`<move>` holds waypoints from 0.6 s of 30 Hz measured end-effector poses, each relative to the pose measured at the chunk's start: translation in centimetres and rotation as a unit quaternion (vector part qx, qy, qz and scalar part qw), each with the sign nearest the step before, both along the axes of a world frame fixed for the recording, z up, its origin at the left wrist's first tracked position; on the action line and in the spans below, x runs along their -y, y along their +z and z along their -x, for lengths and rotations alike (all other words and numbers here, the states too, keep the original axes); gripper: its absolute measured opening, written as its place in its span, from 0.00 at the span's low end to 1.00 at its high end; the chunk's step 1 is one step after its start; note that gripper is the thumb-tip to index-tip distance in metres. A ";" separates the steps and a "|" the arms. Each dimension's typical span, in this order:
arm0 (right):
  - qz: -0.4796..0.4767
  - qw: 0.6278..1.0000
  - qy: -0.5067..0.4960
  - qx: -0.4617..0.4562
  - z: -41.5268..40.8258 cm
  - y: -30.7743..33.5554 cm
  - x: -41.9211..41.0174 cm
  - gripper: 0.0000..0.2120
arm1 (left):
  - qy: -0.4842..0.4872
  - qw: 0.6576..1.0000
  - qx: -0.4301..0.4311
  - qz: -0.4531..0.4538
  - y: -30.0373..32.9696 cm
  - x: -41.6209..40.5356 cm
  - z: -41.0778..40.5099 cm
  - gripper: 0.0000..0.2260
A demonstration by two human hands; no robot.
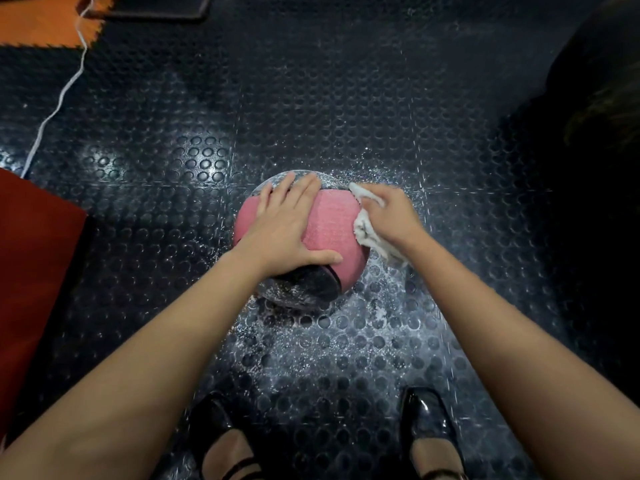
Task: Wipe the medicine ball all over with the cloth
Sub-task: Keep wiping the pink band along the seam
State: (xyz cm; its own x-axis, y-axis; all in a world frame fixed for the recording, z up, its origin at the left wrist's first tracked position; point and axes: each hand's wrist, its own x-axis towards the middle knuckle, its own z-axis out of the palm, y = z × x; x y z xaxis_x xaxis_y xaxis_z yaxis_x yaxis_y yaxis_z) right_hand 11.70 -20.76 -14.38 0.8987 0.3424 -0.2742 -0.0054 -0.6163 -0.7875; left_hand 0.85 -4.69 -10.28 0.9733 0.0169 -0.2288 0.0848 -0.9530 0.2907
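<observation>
Down on the dark studded rubber floor (pixel 346 98) sat the round pink-and-black textured medicine ball (pixel 332 226), right in front of the person's black shoes (pixel 429 431). The left hand (pixel 284 230) lay spread flat across the ball's top, fingers straight, thumb hooked toward the near side, pressing to keep it from rolling. The right hand (pixel 388 213) had its fingers curled round the crumpled white cloth (pixel 367 230), which was pushed against the ball's right flank.

By my reading the wipe was partway: the black panels near and far looked dusty and speckled. To do this well, the bracing hand would have needed firm downward weight while the cloth swept round the curve in overlapping passes, then the ball turned so the underside and the patch under the palm got their share. Rolling was the risk on that dusted floor. A white cord (pixel 59 105) trailed at far left, well apart, beside a red mat (pixel 31 271).
</observation>
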 end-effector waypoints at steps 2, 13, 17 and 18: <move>-0.003 1.000 -0.009 -0.003 0.2 0.0 0.0 0.14 | 0.004 1.000 -0.002 -0.025 0.1 0.0 -0.4 0.52; 0.018 0.985 0.016 0.173 5.4 1.1 -0.9 0.16 | 0.096 0.994 -0.046 0.022 0.4 -1.2 -0.5 0.53; -0.084 0.991 -0.096 -0.032 3.8 -0.3 0.0 0.16 | 0.086 0.995 -0.045 0.022 0.3 -0.7 -0.4 0.52; -0.117 0.981 -0.121 -0.096 3.4 -0.4 0.2 0.16 | 0.085 0.995 -0.042 0.017 0.2 -0.5 -0.4 0.51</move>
